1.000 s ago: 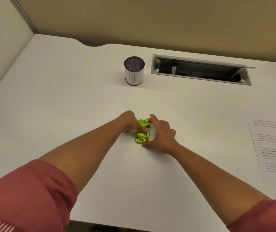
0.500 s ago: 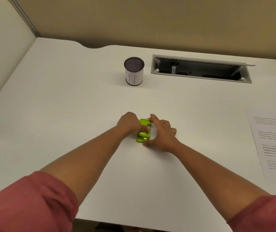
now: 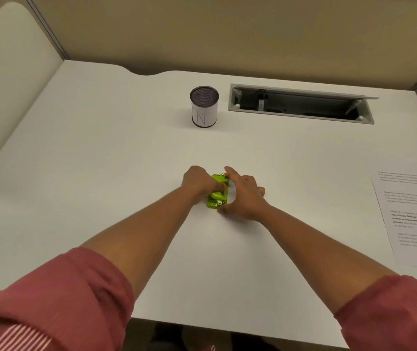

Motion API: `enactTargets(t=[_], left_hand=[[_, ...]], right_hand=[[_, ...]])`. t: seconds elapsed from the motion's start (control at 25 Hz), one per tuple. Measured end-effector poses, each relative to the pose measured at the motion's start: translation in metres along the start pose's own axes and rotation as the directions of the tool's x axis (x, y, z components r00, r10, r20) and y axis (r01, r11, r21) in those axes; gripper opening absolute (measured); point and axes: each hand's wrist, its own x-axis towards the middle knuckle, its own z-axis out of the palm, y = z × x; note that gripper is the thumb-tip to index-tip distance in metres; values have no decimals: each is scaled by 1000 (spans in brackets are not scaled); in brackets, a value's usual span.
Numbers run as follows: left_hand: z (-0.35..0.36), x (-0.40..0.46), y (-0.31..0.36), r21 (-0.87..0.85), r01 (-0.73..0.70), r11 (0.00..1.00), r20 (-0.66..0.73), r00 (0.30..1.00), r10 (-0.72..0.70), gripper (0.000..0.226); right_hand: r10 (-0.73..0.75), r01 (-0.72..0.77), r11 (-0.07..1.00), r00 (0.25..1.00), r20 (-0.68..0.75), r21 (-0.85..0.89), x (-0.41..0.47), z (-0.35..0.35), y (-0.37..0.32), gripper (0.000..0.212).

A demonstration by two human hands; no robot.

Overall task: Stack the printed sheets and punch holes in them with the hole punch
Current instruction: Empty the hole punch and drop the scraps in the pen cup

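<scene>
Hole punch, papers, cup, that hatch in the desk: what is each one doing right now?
Hole punch: flat on the desk, no paper in it.
Left hand: grips the punch.
Right hand: pinches the punch's ends.
Printed sheets: lying at the desk's right edge, untouched.
Mesh cup: upright.
Cable hatch: lid open.

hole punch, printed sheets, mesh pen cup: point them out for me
hole punch (image 3: 217,196): head view, on its green lever top
printed sheets (image 3: 415,219): head view, on the top page's text
mesh pen cup (image 3: 204,115): head view, on its white label
</scene>
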Motion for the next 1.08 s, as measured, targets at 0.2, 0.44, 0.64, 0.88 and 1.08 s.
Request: enactTargets(t=[0.2, 0.44, 0.64, 0.88, 1.08], left_hand=[[-2, -8, -3, -99, -8, 995, -22, 1000, 5, 40], [-50, -18, -12, -257, -55, 965, -33, 998, 48, 33], [-98, -19, -48, -275, -61, 960, -72, 996, 42, 33], [-153, -11, -112, -284, -39, 958, -142, 990, -1, 31], [-188, 4, -160, -169, -37, 985, -226, 974, -2, 24]], right_hand=[[-72, 72, 997, 995, -63, -4, -7, 1, 1, 114], [-209, 216, 975, 969, -135, 41, -9, 5, -35, 112], [-256, 264, 964, 957, -139, 42, 3, 39, -81, 110], [-293, 299, 952, 952, -92, 62, 30, 96, -140, 111], [-301, 304, 952, 950, -84, 26, 52, 147, -181, 105]])
